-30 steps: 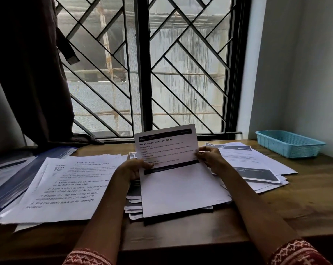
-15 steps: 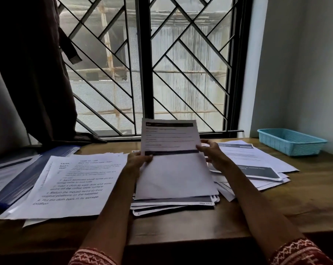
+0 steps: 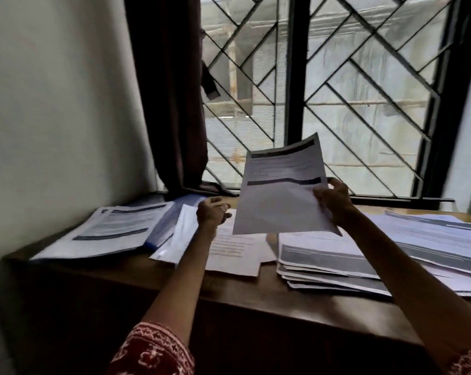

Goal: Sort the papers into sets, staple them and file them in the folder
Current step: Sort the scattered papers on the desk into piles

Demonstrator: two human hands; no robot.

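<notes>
**Right hand lifting one printed sheet above the sorted piles**

A barred window (image 3: pixel 364 98) is filling the far side, with a dark curtain (image 3: pixel 169 98) hanging at its left edge. Below it a wooden table (image 3: pixel 256 301) is carrying the paperwork. At the left end a blue folder (image 3: pixel 161 228) is lying open with a printed set (image 3: pixel 112 228) resting on it. At the right a fanned pile of papers (image 3: pixel 364 261) with dark bands is spreading toward the table's front edge, and between the two forearms a sheet with lines of text (image 3: pixel 237 250) is lying flat.

The right hand (image 3: pixel 335 198) is pinching the right edge of a single printed sheet (image 3: pixel 280 196), holding it tilted in the air above the table, clear of the piles. The left hand (image 3: pixel 211 212) is hovering just left of that sheet, fingers loosely curled and holding nothing, apart from the paper. Red patterned sleeves (image 3: pixel 153 350) are showing at the bottom edge.
</notes>
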